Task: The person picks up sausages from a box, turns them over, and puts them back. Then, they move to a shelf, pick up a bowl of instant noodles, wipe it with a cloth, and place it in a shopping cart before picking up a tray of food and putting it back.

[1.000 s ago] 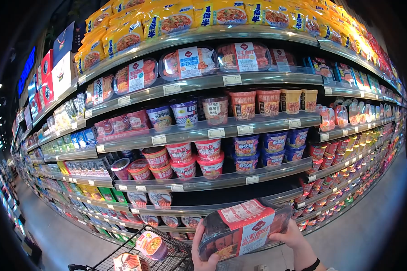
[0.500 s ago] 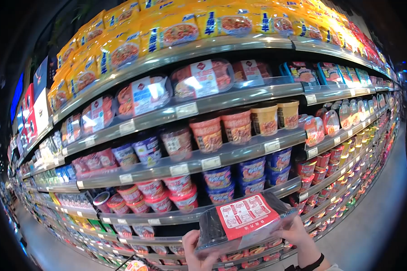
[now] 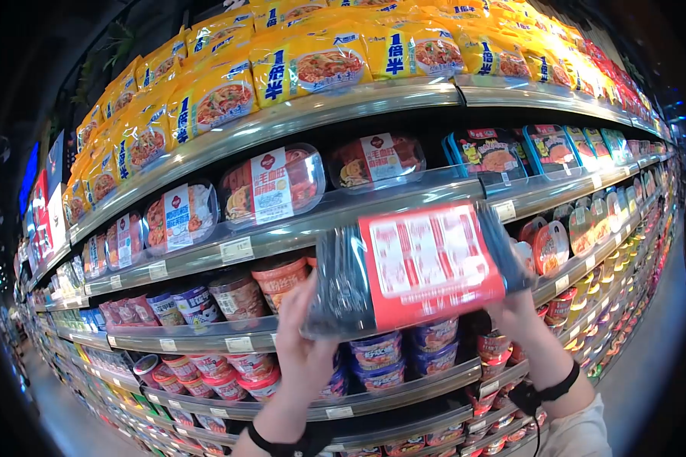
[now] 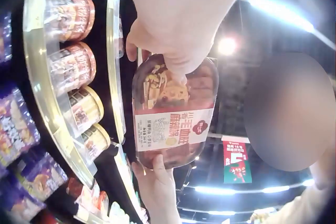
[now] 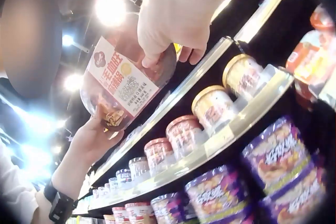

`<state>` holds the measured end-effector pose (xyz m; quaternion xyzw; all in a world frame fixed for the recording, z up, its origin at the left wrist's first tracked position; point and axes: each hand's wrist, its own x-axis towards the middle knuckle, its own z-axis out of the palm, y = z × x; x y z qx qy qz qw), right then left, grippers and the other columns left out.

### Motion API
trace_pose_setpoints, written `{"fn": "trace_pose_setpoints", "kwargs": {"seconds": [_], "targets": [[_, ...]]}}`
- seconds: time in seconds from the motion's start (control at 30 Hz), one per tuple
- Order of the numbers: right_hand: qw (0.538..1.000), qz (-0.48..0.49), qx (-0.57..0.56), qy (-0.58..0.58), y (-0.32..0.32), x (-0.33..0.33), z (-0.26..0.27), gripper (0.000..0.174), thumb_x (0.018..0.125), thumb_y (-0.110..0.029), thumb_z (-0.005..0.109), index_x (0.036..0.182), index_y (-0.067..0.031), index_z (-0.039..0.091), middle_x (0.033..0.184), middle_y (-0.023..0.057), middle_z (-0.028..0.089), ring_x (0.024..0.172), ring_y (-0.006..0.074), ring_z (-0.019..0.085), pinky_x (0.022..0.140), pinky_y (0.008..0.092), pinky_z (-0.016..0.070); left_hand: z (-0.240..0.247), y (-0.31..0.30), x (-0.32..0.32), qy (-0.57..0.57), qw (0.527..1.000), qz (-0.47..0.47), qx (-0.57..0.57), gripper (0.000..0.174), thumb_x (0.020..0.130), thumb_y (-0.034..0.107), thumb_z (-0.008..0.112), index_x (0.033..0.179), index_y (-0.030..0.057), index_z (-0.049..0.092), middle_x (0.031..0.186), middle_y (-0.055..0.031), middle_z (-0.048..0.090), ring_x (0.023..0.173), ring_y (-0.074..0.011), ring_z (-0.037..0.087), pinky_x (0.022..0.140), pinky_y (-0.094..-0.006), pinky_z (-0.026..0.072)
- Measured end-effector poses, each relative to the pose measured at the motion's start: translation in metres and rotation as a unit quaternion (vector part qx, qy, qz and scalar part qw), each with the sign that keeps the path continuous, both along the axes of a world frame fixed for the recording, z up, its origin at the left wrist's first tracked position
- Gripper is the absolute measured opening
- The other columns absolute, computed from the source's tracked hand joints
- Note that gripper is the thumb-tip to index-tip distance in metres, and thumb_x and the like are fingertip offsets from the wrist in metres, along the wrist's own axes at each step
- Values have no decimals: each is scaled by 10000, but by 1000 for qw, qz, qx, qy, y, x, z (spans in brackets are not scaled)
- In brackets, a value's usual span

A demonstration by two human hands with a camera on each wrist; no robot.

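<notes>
Both hands hold a black instant hot pot box [image 3: 341,286] with a clear lid and a red-and-white paper sleeve. My left hand [image 3: 301,331] grips its left end and my right hand [image 3: 514,308] its right end. A printed red panel of the sleeve faces the head camera. In the left wrist view the left thumb presses on the clear lid [image 4: 199,85], which shows packed food. The right wrist view has the right thumb on the lid's other end. Similar boxes [image 3: 274,186] stand on the shelf just behind, partly above the held one.
Yellow noodle bags [image 3: 320,65] fill the top shelf. Blue-edged boxes [image 3: 486,152] stand to the right of the similar boxes. Below are paper noodle cups [image 3: 236,295] and purple tubs [image 3: 377,350]. A shelf edge [image 3: 343,209] with price tags runs behind the held box.
The hands have raised the box from low in view to the height of the upper shelves, tilting its printed panel toward the head camera. The shopping cart has left the head view.
</notes>
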<state>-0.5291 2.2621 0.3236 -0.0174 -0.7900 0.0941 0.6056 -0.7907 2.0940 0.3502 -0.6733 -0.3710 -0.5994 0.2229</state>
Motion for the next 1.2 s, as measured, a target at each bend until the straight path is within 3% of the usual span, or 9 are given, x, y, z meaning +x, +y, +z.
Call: {"fn": "trace_pose_setpoints", "kwargs": {"seconds": [0.13, 0.3, 0.4, 0.53, 0.63, 0.77, 0.93, 1.07, 1.2], "targets": [[993, 103, -55, -25, 26, 5, 69, 685, 784, 73, 591, 1370, -34, 254, 1220, 143, 470, 1111, 174, 490, 868, 299, 437, 60, 26, 19, -152, 974, -160, -55, 501, 784, -18, 632, 1252, -11, 455, 1153, -91, 535, 1034, -181, 534, 897, -311, 414], [982, -52, 142, 115, 50, 2, 142, 702, 733, 79, 635, 1347, -76, 330, 1161, 83, 513, 939, 134, 559, 866, 282, 423, 116, 67, 16, -89, 992, -82, -23, 518, 786, -45, 612, 1275, 17, 450, 1097, -72, 580, 957, -128, 567, 840, -273, 446], [987, 72, 86, 119, 89, -9, 164, 688, 734, 85, 632, 1334, -91, 346, 1091, 80, 560, 923, 149, 566, 892, 290, 409, 137, 94, 15, -26, 995, -64, 67, 525, 775, -57, 610, 1271, 31, 462, 1034, -67, 612, 921, -106, 575, 819, -260, 448], [993, 26, 64, 92, 111, -17, 175, 640, 756, 75, 614, 1317, -78, 345, 820, 48, 602, 888, 140, 560, 895, 288, 391, 150, 125, 2, -14, 995, -68, 65, 513, 772, -53, 607, 1260, 48, 482, 892, -45, 646, 842, -119, 587, 806, -260, 442], [998, 29, 26, 46, 120, -19, 177, 626, 768, 55, 612, 1317, -78, 342, 845, 58, 591, 899, 142, 545, 895, 283, 384, 148, 127, 6, 21, 995, 85, 44, 472, 776, -42, 603, 1230, 45, 508, 842, -50, 637, 790, -125, 584, 781, -255, 442], [998, 31, -35, -29, 135, -20, 171, 592, 801, 0, 603, 1324, -62, 333, 1047, 87, 562, 1024, 153, 509, 931, 294, 367, 140, 155, -25, -1, 1000, 6, 7, 433, 758, 32, 653, 1177, 42, 542, 843, -79, 639, 817, -168, 587, 791, -292, 442], [987, 75, -127, -65, 146, -18, 170, 466, 903, -258, 502, 1276, -15, 364, 1212, 141, 507, 1125, 196, 472, 951, 296, 352, 140, 159, -22, 32, 963, 260, 58, 596, 719, 197, 727, 1220, 52, 436, 977, -127, 608, 940, -284, 526, 843, -388, 406], [994, -1, -109, -32, 151, -25, 173, 486, 907, -385, 480, 1168, 22, 424, 1092, 182, 557, 1025, 229, 534, 890, 321, 397, 137, 161, -16, -23, 977, 207, 53, 638, 722, 210, 726, 1231, 51, 376, 1004, -138, 583, 943, -290, 511, 848, -407, 389], [987, -94, -131, -22, 156, -31, 185, 568, 878, -463, 505, 1076, 70, 494, 1025, 229, 586, 989, 285, 570, 854, 351, 425, 138, 159, -5, -39, 941, 320, 101, 587, 725, 217, 717, 1184, 43, 396, 964, -117, 592, 944, -294, 504, 863, -416, 361]]}}
